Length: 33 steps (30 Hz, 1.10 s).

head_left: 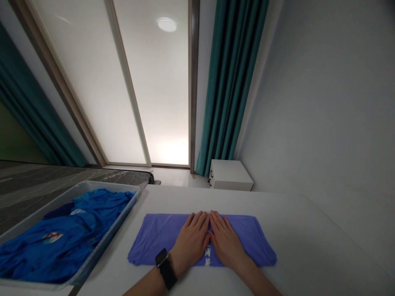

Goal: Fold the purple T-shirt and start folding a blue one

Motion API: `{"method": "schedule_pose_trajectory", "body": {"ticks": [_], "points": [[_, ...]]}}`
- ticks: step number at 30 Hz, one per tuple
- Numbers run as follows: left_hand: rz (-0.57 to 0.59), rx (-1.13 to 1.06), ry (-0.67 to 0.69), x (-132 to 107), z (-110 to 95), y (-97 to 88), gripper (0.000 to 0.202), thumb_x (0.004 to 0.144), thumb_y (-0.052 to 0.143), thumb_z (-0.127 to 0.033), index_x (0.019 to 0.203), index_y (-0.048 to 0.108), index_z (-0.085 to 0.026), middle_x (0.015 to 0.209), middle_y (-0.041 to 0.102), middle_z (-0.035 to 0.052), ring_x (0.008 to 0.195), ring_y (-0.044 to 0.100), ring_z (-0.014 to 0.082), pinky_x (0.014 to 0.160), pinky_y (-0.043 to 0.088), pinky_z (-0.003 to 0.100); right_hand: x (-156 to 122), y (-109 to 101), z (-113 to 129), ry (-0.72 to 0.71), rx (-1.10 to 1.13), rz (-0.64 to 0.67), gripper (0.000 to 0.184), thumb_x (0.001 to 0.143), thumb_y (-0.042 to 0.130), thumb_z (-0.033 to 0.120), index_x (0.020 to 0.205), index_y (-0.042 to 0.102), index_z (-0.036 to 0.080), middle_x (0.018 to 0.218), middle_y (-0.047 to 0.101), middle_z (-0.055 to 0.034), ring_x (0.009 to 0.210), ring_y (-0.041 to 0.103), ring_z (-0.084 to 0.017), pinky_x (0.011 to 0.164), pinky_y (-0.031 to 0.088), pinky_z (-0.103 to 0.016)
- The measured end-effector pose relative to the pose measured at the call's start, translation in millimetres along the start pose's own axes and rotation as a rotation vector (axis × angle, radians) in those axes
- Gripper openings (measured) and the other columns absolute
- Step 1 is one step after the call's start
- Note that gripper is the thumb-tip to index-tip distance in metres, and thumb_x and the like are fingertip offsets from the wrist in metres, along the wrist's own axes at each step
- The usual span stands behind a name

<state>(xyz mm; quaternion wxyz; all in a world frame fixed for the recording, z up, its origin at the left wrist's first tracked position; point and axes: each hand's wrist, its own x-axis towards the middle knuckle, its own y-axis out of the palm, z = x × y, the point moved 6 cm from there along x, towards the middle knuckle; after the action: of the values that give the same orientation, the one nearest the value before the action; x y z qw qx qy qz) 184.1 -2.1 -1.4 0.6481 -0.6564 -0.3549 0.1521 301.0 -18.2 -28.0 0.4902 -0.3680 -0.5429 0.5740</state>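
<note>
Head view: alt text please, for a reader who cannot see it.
The left hand and right hand lie flat, side by side, on a folded purple garment on a white table. A bin of blue clothes sits at left.

A white table [308, 246] fills the lower part of the view, its top smooth and matte. A violet cloth [154, 238] lies flat on it near the front edge, folded into a wide band with its ends flaring out left and right, and a little white print shows at its middle. At the table's left side stands a grey bin [108, 185] holding crumpled blue clothes [61, 242]. Cloth and bin lie apart.
</note>
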Motion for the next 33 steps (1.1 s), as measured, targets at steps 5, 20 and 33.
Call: {"method": "schedule_pose_trajectory", "body": {"ticks": [5, 20, 33], "points": [[0.021, -0.015, -0.003, -9, 0, 15.9, 0.055, 0.100, 0.036, -0.043, 0.149, 0.035, -0.019, 0.154, 0.039, 0.0112, 0.142, 0.034, 0.0263, 0.117, 0.026, 0.047, -8, -7, -15, 0.032, -0.034, -0.026, 0.058, 0.101, 0.025, 0.038, 0.152, 0.030, 0.011, 0.159, 0.023, -0.0083, 0.147, 0.020, -0.023, 0.120, 0.017, -0.046], [0.060, 0.028, -0.122, -39, 54, -2.0, 0.056, 0.102, 0.029, -0.048, 0.149, 0.037, -0.018, 0.154, 0.038, 0.0102, 0.142, 0.035, 0.0245, 0.117, 0.025, 0.047, -25, -4, -75, 0.140, -0.041, -0.042, 0.061, 0.100, 0.023, 0.053, 0.149, 0.038, 0.020, 0.156, 0.035, -0.0082, 0.145, 0.027, -0.023, 0.120, 0.018, -0.048], [0.098, 0.014, -0.149, -53, 88, -15.9, 0.055, 0.101, 0.032, -0.049, 0.150, 0.035, -0.024, 0.154, 0.038, 0.0078, 0.143, 0.033, 0.0218, 0.118, 0.022, 0.043, -39, 0, -78, 0.222, -0.083, -0.041, 0.065, 0.098, 0.024, 0.058, 0.149, 0.039, 0.021, 0.156, 0.035, -0.0087, 0.146, 0.023, -0.026, 0.118, 0.017, -0.053]]}}
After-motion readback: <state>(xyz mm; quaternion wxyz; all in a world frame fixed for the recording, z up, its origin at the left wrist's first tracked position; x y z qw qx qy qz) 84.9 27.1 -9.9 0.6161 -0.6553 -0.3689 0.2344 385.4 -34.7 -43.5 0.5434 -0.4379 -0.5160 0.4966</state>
